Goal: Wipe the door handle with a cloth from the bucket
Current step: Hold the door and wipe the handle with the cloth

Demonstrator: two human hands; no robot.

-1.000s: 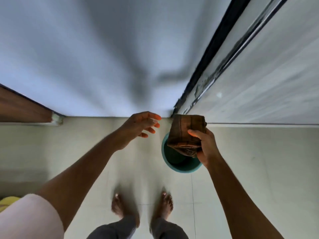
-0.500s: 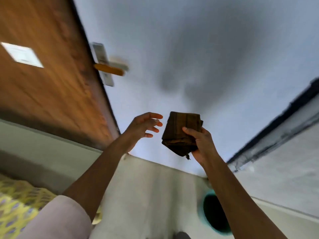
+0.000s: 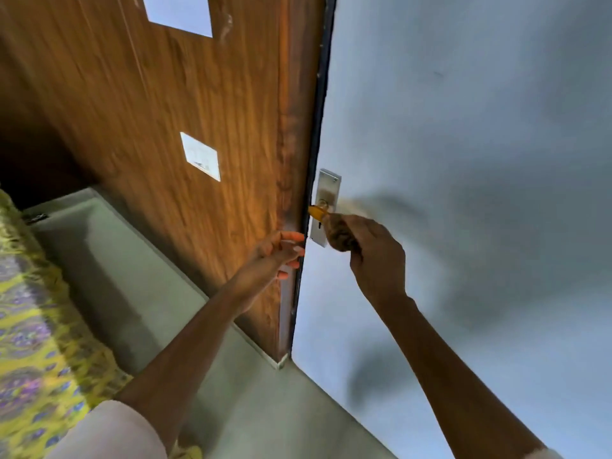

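Note:
My right hand [image 3: 374, 253] grips a bunched brown cloth [image 3: 339, 234] and presses it against the brass door handle [image 3: 317, 212]. The handle sticks out from a silver backplate [image 3: 328, 190] on the grey door face. Only the handle's left tip shows; the cloth covers the rest. My left hand [image 3: 276, 256] is empty, fingers spread, resting at the door's dark edge [image 3: 314, 134] just below and left of the handle. The bucket is out of view.
The brown wooden door side [image 3: 185, 104] with two white stickers fills the upper left. The grey door face [image 3: 463, 127] fills the right. Pale floor tiles [image 3: 132, 279] lie below, and a yellow patterned fabric [image 3: 29, 326] sits at the lower left.
The view swung up from the bucket and floor to the door. My right hand carried the cloth up to the handle and bunched it there. My left hand reached to the door edge.

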